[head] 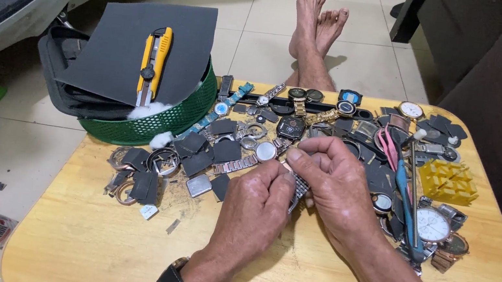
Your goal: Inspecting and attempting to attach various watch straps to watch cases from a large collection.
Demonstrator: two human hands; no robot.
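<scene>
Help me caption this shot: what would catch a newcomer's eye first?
Both hands, left hand and right hand, meet mid-table over a metal watch band. Behind them spreads a clutter of watches and parts; at far left, a yellow utility knife lies on a dark sheet atop a green basket.

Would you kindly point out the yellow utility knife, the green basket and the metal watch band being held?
utility knife [153, 63], head view, middle of handle.
green basket [183, 117], head view, front wall.
watch band [300, 189], head view, links between the hands.
</scene>
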